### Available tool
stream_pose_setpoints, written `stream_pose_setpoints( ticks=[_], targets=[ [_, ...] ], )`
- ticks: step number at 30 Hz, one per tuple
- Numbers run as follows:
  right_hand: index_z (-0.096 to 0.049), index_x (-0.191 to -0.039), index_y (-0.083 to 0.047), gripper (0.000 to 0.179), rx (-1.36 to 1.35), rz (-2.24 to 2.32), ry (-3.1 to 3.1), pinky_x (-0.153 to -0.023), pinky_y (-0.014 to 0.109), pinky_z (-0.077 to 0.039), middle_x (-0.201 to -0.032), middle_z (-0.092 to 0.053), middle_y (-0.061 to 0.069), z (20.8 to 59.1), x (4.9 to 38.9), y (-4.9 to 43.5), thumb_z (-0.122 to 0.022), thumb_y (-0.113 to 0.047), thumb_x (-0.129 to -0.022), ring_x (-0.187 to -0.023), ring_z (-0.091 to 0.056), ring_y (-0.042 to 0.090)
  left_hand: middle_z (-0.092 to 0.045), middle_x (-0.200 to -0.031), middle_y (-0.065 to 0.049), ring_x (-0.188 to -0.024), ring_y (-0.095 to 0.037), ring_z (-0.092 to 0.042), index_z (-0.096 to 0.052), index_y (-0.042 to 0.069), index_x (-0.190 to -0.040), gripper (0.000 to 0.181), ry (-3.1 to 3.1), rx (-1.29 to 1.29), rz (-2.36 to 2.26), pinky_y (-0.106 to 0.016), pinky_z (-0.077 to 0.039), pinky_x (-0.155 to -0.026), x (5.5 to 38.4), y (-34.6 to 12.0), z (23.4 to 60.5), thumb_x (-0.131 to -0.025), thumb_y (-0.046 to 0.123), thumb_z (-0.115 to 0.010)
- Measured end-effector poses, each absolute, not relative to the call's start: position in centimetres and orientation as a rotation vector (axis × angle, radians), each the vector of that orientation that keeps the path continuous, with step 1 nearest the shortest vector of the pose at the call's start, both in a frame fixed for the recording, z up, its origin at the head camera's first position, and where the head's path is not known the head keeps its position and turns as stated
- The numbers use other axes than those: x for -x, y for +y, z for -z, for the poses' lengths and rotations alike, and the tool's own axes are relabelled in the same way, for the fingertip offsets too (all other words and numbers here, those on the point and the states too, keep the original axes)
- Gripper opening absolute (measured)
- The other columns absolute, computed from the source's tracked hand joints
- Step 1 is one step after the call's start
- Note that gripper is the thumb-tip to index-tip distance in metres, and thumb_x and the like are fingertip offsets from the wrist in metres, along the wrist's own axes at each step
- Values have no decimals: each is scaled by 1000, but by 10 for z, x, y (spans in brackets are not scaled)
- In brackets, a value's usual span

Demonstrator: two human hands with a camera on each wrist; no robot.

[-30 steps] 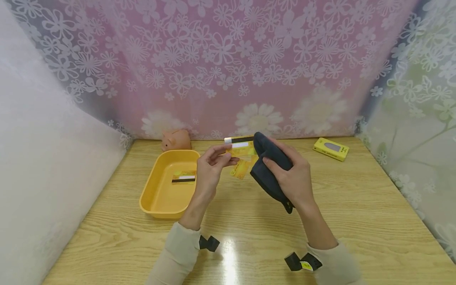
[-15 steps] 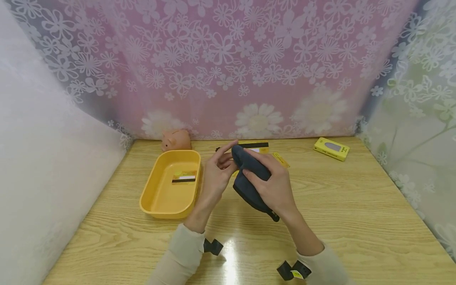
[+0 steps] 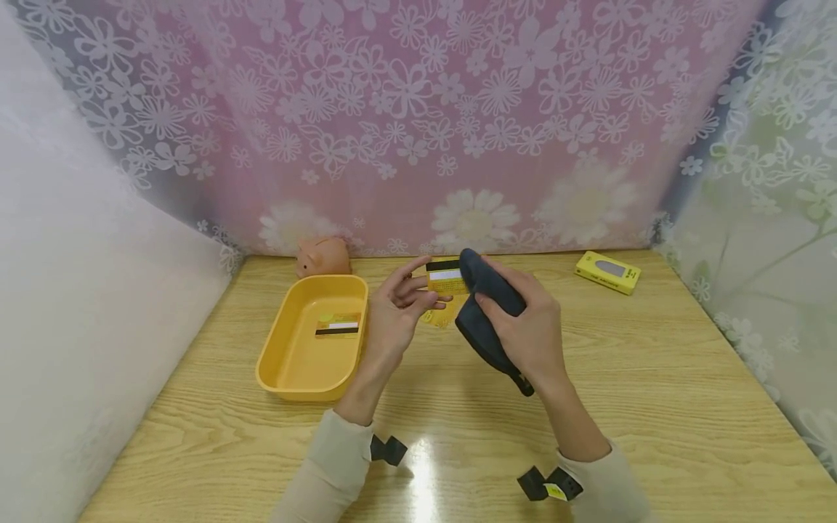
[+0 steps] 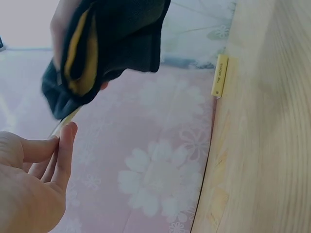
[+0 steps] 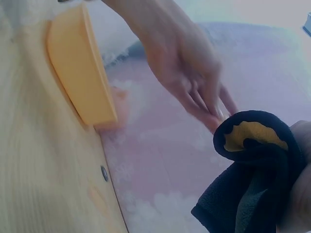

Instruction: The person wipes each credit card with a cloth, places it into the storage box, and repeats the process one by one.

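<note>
My right hand [image 3: 531, 327] grips a dark blue fabric pouch [image 3: 484, 338], its mouth turned left. Inside the mouth a yellow lining [image 5: 250, 135] shows in the right wrist view. With thumb and fingertips, my left hand [image 3: 392, 319] pinches a yellow card [image 3: 443, 285] with a black stripe and a white strip. The card lies against the pouch's mouth; in the left wrist view it appears as a thin edge, and I cannot tell how much is inside. Below it, another yellow card [image 3: 439, 314] lies on the table, partly covered.
A yellow tray [image 3: 281, 363] stands at left with one card [image 3: 338, 327] inside. Behind it sits an orange piggy bank [image 3: 325, 257]. A yellow box [image 3: 608, 273] lies back right, and a small dark round object [image 5: 104, 173] on the table [image 3: 654, 407]. A flowered curtain [image 3: 458, 131] hangs behind.
The left hand moved the card right to the pouch, with its fingers at the mouth half a second ago. Now the hands have drawn apart a little, and the card shows between them again.
</note>
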State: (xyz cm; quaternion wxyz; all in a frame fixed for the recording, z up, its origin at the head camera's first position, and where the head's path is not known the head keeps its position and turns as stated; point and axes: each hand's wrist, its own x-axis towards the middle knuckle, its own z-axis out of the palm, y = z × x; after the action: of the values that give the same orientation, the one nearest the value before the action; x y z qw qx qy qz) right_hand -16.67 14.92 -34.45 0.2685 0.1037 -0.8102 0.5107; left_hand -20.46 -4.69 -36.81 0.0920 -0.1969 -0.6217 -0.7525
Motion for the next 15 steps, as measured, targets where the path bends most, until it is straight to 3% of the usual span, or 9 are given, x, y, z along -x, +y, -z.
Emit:
stream_pose_setpoints(
  ticks=[4,7,9,12,15],
  targets=[
    [-69,-140,-30,51,-188,-1389,-2183,-88,51,-61,-132,-69,6,342,171,164,-80,-12,-93,-117,-68,30,-74,-112,-20,-90,-34,-76,-63,14,-144,52,-1827,556,2255,-42,-64,-86,205,-50,367,-97,-7,-68],
    [-68,-140,-29,50,-138,-1397,-2181,-91,49,-61,-138,-67,5,339,171,172,-79,-14,-94,-122,-66,30,-75,-109,-16,-92,-43,-74,-62,14,-145,53,-1825,533,2271,-42,-64,-86,207,-51,368,-97,-9,-66],
    [-68,-140,-30,50,-116,-1399,-2179,-91,38,-61,-139,-66,4,337,170,175,-79,-15,-94,-122,-66,30,-75,-106,-14,-92,-44,-74,-62,14,-145,53,-1825,511,2271,-42,-64,-86,207,-52,368,-97,-9,-66],
    [-69,-140,-30,50,-135,-1400,-2164,-86,20,-58,-135,-67,4,333,168,175,-80,-15,-94,-119,-66,30,-73,-105,-15,-86,-33,-76,-63,16,-144,53,-1825,477,2263,-42,-64,-86,207,-53,368,-97,-9,-66],
    [-69,-139,-32,51,-203,-1402,-2151,-83,10,-52,-131,-68,5,332,165,169,-81,-15,-93,-117,-67,28,-73,-106,-20,-83,-22,-76,-65,19,-143,54,-1827,453,2249,-41,-65,-85,208,-53,368,-97,-9,-67]
  ],
)
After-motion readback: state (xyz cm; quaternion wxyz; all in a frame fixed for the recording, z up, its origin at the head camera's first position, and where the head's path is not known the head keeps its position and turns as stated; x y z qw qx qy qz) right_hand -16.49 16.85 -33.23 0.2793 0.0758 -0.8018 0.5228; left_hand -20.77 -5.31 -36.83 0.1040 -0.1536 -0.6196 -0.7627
